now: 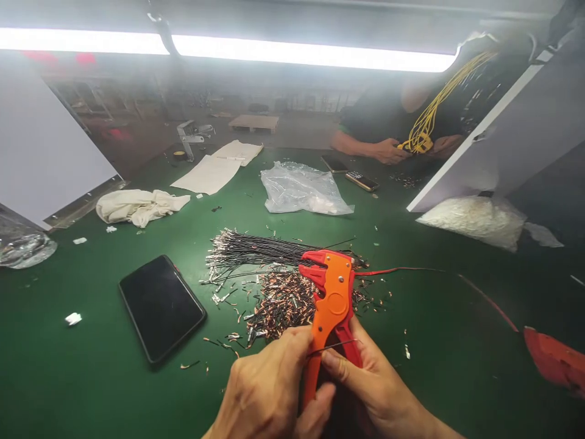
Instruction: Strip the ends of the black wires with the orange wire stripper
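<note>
An orange and red wire stripper (pixel 337 305) stands upright between my hands, its red jaws pointing left. My left hand (pixel 269 381) is closed about the orange handle, with a fingertip in front of it. On the other side, my right hand (pixel 379 372) closes around the red handle, its thumb across the front. A short black wire (pixel 340 345) crosses the handles, by the right thumb tip. Behind the tool lies a heap of short black wire bits with copper ends (pixel 283 302). Beyond that is a bundle of black wires (pixel 260 247) with metal tips at the left.
A black phone (pixel 162 308) lies at left. Farther back are a white cloth (pixel 139 206), paper sheets (pixel 214 167), a clear plastic bag (pixel 304 189) and two phones. A red cord (pixel 397 269) runs right. Across the table, a person's hands (pixel 390 151) hold a yellow tool and yellow wires.
</note>
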`<move>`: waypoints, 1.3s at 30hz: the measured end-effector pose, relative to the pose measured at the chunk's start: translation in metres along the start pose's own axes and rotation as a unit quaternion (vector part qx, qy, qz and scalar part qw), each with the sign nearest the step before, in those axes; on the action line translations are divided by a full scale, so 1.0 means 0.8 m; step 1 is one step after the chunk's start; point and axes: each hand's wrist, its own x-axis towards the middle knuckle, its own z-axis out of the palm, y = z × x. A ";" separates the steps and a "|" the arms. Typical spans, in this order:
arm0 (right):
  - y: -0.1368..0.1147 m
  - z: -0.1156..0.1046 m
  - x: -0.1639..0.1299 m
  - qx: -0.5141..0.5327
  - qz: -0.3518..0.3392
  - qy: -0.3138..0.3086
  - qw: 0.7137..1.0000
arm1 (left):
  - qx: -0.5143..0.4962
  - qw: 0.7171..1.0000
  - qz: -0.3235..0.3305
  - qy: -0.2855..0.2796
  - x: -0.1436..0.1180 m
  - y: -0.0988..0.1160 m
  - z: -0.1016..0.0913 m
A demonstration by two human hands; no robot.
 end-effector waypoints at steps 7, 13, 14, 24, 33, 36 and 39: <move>-0.009 -0.006 0.001 0.002 0.036 -0.068 0.997 | -0.011 1.000 -0.023 -0.010 -0.007 -0.003 0.002; -0.017 -0.005 -0.002 -0.013 0.027 -0.044 0.999 | -0.040 0.999 -0.025 0.006 0.010 -0.015 -0.015; -0.018 -0.004 -0.004 -0.010 0.033 -0.038 0.999 | -0.022 0.998 -0.049 0.022 0.013 -0.018 -0.019; -0.031 -0.003 -0.007 0.044 0.135 -0.130 0.981 | 0.013 0.986 -0.123 0.114 0.024 -0.027 -0.032; -0.021 -0.008 -0.003 0.086 0.125 -0.170 0.974 | -0.038 0.994 -0.076 0.066 0.011 -0.025 -0.023; -0.022 -0.006 -0.003 0.105 0.122 -0.171 0.972 | -0.062 0.995 -0.057 0.055 0.009 -0.022 -0.019; -0.027 -0.005 -0.005 0.102 0.143 -0.160 0.971 | -0.051 0.997 -0.056 0.025 0.006 -0.023 -0.019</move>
